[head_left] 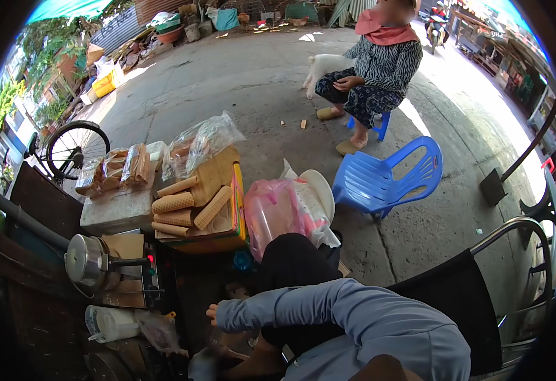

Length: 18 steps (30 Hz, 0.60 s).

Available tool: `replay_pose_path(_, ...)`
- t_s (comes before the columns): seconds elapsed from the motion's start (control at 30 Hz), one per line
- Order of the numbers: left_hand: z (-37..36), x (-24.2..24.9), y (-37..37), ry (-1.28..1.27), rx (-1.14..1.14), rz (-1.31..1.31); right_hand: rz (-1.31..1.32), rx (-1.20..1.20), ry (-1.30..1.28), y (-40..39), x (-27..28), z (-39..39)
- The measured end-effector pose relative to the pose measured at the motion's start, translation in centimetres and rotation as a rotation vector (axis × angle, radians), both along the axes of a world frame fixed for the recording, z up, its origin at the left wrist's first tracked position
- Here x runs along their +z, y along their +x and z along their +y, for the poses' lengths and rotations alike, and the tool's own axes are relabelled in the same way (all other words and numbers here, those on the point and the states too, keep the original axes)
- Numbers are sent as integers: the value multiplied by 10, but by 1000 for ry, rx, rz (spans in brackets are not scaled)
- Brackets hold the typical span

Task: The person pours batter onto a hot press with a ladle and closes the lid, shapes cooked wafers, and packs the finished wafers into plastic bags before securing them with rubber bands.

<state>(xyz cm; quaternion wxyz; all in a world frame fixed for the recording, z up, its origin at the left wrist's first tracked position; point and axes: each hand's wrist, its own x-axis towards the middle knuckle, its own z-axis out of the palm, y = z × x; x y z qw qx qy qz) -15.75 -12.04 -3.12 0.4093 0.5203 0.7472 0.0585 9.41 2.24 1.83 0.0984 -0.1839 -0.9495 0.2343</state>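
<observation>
My right hand [212,313] shows at the end of a blue-grey sleeve, above the dark space beside my legs. Its visible fingers look curled together, and what they hold, if anything, is hidden. My left hand is not visible. Left of the right hand are a clear plastic bag [160,330] and a white jug [114,325]. A round metal appliance [87,261] with a black handle stands farther left. Rolled wafer cones [213,207] lie in a box [236,222] ahead. Beside it sits a pink plastic bag [271,213].
Wrapped packages [122,168] rest on a white foam box [109,213]. A blue chair [389,174] stands ahead on the right. Beyond it, a person [386,70] sits on a blue stool beside a white animal [325,66]. A bicycle wheel [78,150] is at left.
</observation>
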Motion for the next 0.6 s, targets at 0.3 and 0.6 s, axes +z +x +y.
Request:
replay_pose_path(0.3,-3,-44,-26,79,-25,-84,-155,-51,-16,-6,-13,-1)
replay_pose_path(0.6,5,6,10,244,46,-274,-228,-63,-49,-5,-6,6)
